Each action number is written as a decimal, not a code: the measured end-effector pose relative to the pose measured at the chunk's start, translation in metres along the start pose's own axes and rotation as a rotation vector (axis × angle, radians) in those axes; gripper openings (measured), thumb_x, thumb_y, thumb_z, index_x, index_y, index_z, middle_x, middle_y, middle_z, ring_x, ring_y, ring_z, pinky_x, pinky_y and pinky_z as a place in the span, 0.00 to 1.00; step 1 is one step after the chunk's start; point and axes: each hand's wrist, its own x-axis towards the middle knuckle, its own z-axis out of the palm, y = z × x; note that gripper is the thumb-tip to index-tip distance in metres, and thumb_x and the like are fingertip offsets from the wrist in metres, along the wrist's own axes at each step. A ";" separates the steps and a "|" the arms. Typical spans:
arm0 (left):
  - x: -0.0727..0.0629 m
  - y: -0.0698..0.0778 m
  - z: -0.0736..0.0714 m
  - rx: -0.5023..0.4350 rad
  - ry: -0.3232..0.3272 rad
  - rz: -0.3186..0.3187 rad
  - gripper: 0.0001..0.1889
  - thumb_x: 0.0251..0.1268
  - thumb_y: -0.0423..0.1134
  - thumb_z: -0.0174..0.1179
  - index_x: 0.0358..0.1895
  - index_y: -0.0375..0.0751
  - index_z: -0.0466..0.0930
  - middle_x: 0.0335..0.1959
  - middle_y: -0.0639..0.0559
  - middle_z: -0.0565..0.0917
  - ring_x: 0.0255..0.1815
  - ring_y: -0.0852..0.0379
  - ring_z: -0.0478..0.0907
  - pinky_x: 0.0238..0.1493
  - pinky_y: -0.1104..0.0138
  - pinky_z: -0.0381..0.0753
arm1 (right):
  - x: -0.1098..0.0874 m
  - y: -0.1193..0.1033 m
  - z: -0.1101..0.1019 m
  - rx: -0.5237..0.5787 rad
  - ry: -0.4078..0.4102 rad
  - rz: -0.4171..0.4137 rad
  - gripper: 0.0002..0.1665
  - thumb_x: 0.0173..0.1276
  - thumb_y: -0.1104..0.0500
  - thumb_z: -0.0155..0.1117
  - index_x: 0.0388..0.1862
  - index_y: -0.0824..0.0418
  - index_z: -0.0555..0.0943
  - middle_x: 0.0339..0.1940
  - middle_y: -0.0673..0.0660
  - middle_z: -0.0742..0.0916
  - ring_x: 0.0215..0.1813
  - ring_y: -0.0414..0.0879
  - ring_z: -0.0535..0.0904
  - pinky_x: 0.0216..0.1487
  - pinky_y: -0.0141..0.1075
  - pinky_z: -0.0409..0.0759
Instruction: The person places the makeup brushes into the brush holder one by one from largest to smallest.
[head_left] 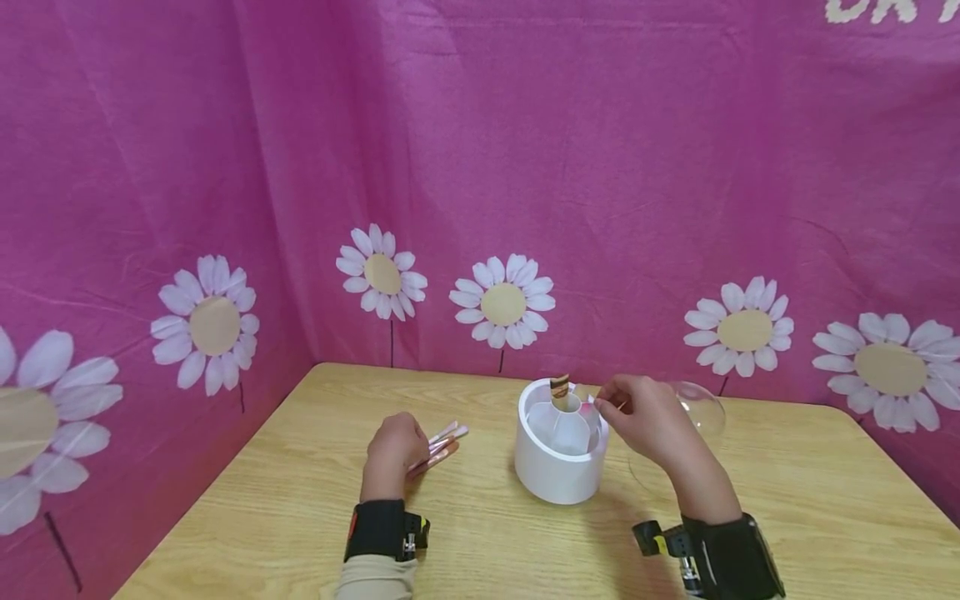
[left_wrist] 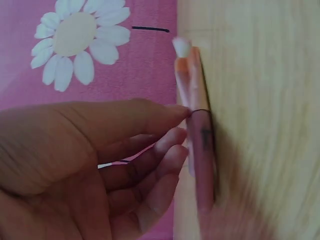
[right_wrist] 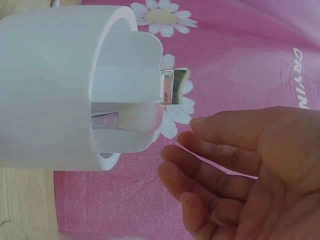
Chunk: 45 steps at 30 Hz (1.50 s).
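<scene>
My left hand (head_left: pixel 393 442) is low over the table at the left, its thumb and fingertips pinching slim pink makeup brushes (left_wrist: pixel 202 160). In the head view their light heads (head_left: pixel 459 431) fan out to the right of the hand. A white round brush holder (head_left: pixel 558 479) with inner compartments stands right of them. Inside it are a flat, dark-bristled makeup brush (right_wrist: pixel 177 87) and a brush with fluffy pinkish-white bristles (right_wrist: pixel 142 117). My right hand (head_left: pixel 641 412) hovers at the holder's right rim; in the right wrist view its loosely bent fingers hold nothing, apart from the bristles.
A clear plastic dome (head_left: pixel 702 408) sits on the wooden table (head_left: pixel 487 542), behind and right of the holder, partly hidden by my right arm. Pink cloth (head_left: pixel 600 167) printed with white daisies hangs along the table's back and left edges.
</scene>
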 end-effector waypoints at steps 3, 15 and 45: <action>0.002 0.000 0.003 0.006 0.004 -0.024 0.07 0.56 0.28 0.64 0.22 0.38 0.83 0.27 0.47 0.81 0.28 0.52 0.77 0.28 0.62 0.77 | 0.000 0.000 0.000 0.000 0.002 -0.002 0.04 0.67 0.63 0.69 0.36 0.64 0.85 0.30 0.54 0.87 0.33 0.48 0.80 0.35 0.41 0.79; 0.007 0.002 0.009 0.081 -0.041 -0.110 0.13 0.50 0.34 0.76 0.32 0.33 0.79 0.30 0.44 0.79 0.32 0.50 0.77 0.32 0.57 0.80 | 0.000 0.000 0.001 0.000 0.005 -0.020 0.05 0.67 0.63 0.68 0.35 0.64 0.85 0.29 0.54 0.86 0.32 0.47 0.80 0.34 0.39 0.78; 0.003 0.067 0.005 -0.606 0.304 0.263 0.10 0.59 0.30 0.72 0.42 0.31 0.84 0.32 0.44 0.87 0.35 0.51 0.86 0.39 0.61 0.86 | 0.000 -0.001 -0.001 0.011 0.030 -0.032 0.05 0.67 0.63 0.69 0.37 0.65 0.85 0.30 0.54 0.87 0.34 0.48 0.80 0.36 0.40 0.80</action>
